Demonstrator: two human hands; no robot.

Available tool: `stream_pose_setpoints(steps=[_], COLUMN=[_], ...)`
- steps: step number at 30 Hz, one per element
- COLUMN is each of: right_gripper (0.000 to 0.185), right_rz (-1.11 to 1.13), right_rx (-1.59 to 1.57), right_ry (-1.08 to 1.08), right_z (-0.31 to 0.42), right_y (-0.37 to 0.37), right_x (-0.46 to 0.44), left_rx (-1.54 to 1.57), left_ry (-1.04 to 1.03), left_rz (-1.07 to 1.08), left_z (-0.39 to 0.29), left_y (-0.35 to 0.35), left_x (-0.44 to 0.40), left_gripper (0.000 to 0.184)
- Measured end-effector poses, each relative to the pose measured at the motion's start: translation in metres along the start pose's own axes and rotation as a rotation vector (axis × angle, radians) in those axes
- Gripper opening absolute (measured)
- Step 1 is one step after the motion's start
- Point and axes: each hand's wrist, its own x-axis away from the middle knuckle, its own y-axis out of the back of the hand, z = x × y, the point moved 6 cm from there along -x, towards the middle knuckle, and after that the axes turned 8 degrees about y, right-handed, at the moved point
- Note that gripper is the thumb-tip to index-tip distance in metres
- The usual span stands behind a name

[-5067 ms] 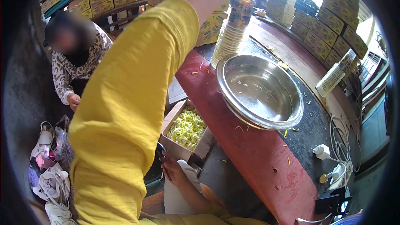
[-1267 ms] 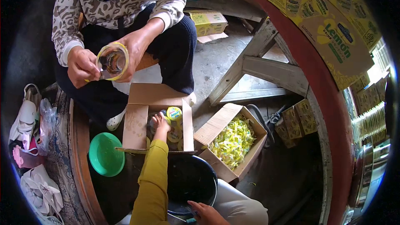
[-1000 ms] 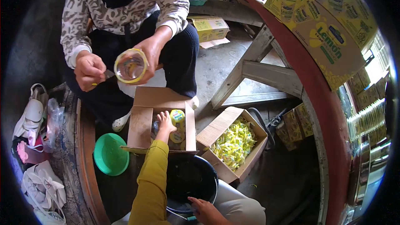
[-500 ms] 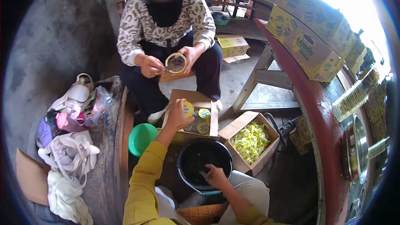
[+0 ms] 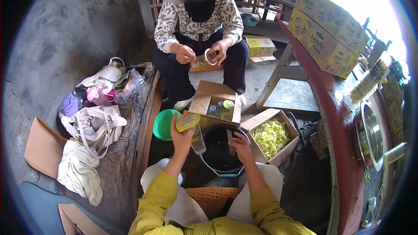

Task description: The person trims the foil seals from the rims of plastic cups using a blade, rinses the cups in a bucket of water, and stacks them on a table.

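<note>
- The left hand (image 5: pixel 182 135) is holding a clear cup (image 5: pixel 199 143), its fingers wrapping the end with the yellow lid (image 5: pixel 187 122).
- That cup is tilting, lid up and to the left, base down and to the right, in front of the left rim of a black bucket (image 5: pixel 217 163); whether it is touching the rim, I cannot tell.
- The right hand (image 5: pixel 241 146) is pinching a thin, flat grey strip (image 5: pixel 230 141) between its fingers, the strip showing against the bucket's dark inside.
- The bucket is standing just in front of the person's knees, its handle hanging toward them.
- Beyond it, an open cardboard box (image 5: pixel 209 90) is holding more cups, one showing a yellow lid (image 5: pixel 228 104).
- To the right, a second box (image 5: pixel 249 124) is carrying a heap of yellow scraps (image 5: pixel 271 138).
- A green basin (image 5: pixel 162 127) is sitting left of the bucket.
- Opposite, a co-worker (image 5: pixel 200 21) in a spotted top is sitting and holding another clear cup (image 5: pixel 200 61) in both hands.
- At the far right, a red bench (image 5: pixel 348 165) is bearing printed cartons (image 5: pixel 320 45), a stack of cups (image 5: pixel 365 88) and a metal bowl (image 5: pixel 359 135).
</note>
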Motion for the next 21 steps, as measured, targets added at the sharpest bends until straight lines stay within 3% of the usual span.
stream_pose_setpoints(steps=[6,8,12,17,20,21], right_gripper=[0.056,0.056,0.051,0.048,0.045,0.044], right_rz=[-0.022,-0.018,-0.058,-0.112,-0.137,-0.104], right_rx=[-0.100,-0.177,-0.144,0.157,0.390,0.477], right_ry=[-0.001,0.024,0.010,0.229,0.393,0.465], right_z=[0.001,-0.003,0.006,0.019,0.028,0.038], right_y=[-0.015,-0.015,-0.007,0.004,0.007,0.000], right_x=[0.002,0.001,0.003,0.006,0.006,0.012], left_rx=[0.183,0.212,0.090,-0.045,-0.426,-0.374], left_ry=[0.329,0.389,0.226,0.136,-0.157,-0.124], left_rz=[0.052,0.033,0.122,0.231,0.232,0.240], left_z=[0.052,0.041,0.048,0.052,0.037,0.046], left_y=[0.012,-0.005,-0.025,-0.041,-0.045,-0.044], left_x=[0.013,0.017,0.005,-0.002,0.005,0.006], left_gripper=[0.058,0.056,0.060,0.084,0.091,0.094])
